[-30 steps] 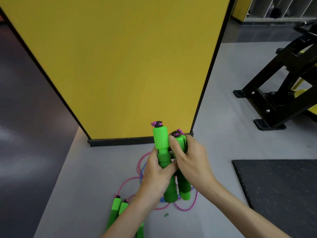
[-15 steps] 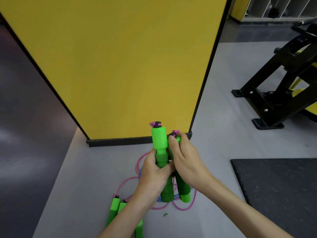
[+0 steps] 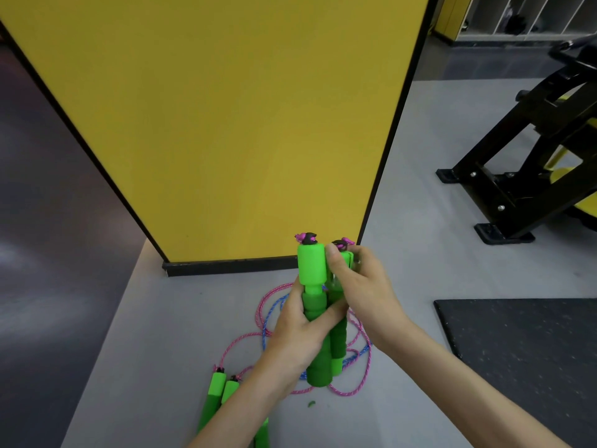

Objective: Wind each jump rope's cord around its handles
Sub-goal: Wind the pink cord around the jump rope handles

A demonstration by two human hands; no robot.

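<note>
Head camera looks down on two green jump-rope handles held upright, side by side and touching, above the floor in front of the lower corner of a yellow panel point(image 3: 226, 124). The taller handle point(image 3: 310, 270) stands on the left, with a black cap and a pink knot at its top. The shorter handle point(image 3: 338, 341) is pressed against its right side, and its upper end is mostly covered.

The left hand point(image 3: 295, 337) grips the taller handle's foam section at mid-height, with the thumb laid across the front toward its neighbour. The right hand point(image 3: 361, 286) is curled round the top of the shorter handle, thumb tip just beside its cap.

Below the pair, the cord point(image 3: 268, 305) lies in loose pink and blue loops on the grey floor point(image 3: 155, 350). I cannot tell which strand belongs to which rope. A second pair of green handles point(image 3: 219, 392) lies flat at the lower left, side by side and partly hidden by the left forearm. A small green scrap point(image 3: 311, 404) sits near the loops.

A black base strip point(image 3: 226, 266) runs along the foot of the panel. A black mat point(image 3: 523, 344) covers the floor to the right, and a black equipment frame point(image 3: 517, 176) stands beyond it.
</note>
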